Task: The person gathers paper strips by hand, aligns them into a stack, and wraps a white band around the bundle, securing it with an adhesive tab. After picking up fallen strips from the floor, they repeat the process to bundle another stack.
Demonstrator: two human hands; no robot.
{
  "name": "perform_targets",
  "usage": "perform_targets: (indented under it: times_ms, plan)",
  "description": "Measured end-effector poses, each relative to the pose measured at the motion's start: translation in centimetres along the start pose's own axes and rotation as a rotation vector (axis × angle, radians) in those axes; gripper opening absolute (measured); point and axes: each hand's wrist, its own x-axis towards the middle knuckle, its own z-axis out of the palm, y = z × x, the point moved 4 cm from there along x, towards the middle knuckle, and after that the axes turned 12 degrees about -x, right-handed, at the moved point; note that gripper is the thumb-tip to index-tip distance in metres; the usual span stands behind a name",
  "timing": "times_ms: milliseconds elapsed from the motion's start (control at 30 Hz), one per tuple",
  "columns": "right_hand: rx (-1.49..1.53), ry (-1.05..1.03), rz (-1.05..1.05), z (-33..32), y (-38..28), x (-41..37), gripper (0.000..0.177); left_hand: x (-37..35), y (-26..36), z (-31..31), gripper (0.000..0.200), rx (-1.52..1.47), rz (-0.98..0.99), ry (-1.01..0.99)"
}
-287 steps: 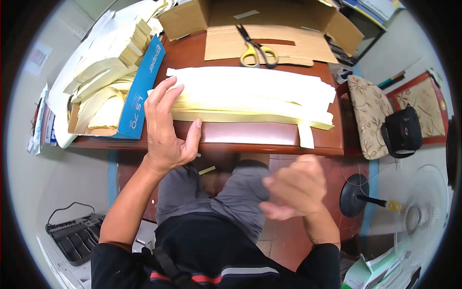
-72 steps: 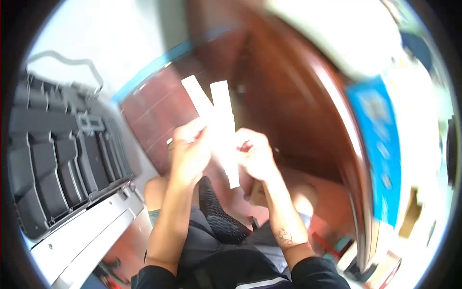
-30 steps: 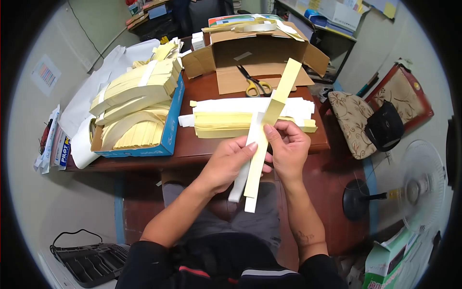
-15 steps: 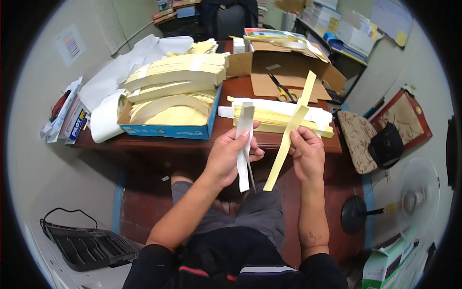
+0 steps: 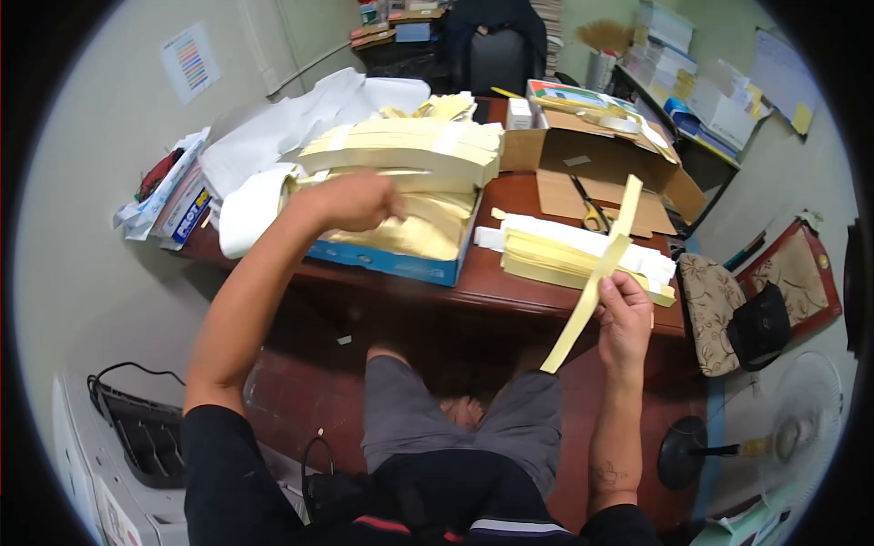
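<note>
In my right hand is a long yellow paper strip, pinched between thumb and fingers and slanting up to the right. A second length shows at its upper end, so it is folded or doubled. My left hand reaches over the blue box, which holds stacks of yellow paper strips. Its fingers point down at the paper and are blurred, so I cannot see whether they hold anything. A bundle of yellow and white strips lies on the desk beside my right hand.
Black-handled scissors lie by an open cardboard box on the wooden desk. Large white sheets are heaped at the left. To the right stand a patterned chair with a black cap and a fan.
My left hand has moved left and forward, from beside my right hand to above the blue box. The white strip it held is no longer visible. My right hand keeps the yellow strip.
</note>
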Motion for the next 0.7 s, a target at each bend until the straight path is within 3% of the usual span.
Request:
perform_targets:
  times_ms: [67,167,267,367,400,433,467,533,600,700]
  plan:
    - [0.027,-0.007,0.028,-0.1,0.4,0.2,0.011,0.7,-0.8,1.6,0.028,-0.067,-0.161,-0.290]
    - [0.047,-0.039,0.086,-0.4,0.6,0.0,0.012,0.2,-1.9,1.9,0.036,-0.144,0.148,0.130]
    - [0.056,-0.068,0.105,-0.4,1.0,0.2,0.014,-1.5,2.2,-0.1,0.036,0.085,0.190,0.483]
    - [-0.023,-0.090,0.084,0.5,1.0,-0.5,0.015,-2.0,7.1,0.9,0.030,-0.601,-0.005,0.751]
    - [-0.022,-0.115,0.089,1.2,1.3,-0.8,0.015,-1.4,9.3,3.4,0.026,-0.944,0.107,0.727]
    - [0.009,-0.125,0.077,2.0,1.9,-1.0,0.016,-0.6,11.9,5.5,0.029,-0.911,0.103,0.537]
    - [0.022,-0.132,0.044,2.8,2.3,-1.3,0.017,0.6,13.5,8.2,0.033,-0.997,0.163,0.492]
    - [-0.021,-0.099,-0.056,4.8,1.2,-1.9,0.018,2.4,15.2,11.6,0.034,-1.419,0.079,0.336]
    - [-0.011,-0.078,-0.056,5.1,2.0,-2.3,0.016,3.3,14.6,14.1,0.026,-1.593,0.023,0.324]
    - [-0.074,0.013,-0.084,4.7,2.9,-3.1,0.009,3.0,14.8,15.8,0.021,-1.665,-0.016,0.469]
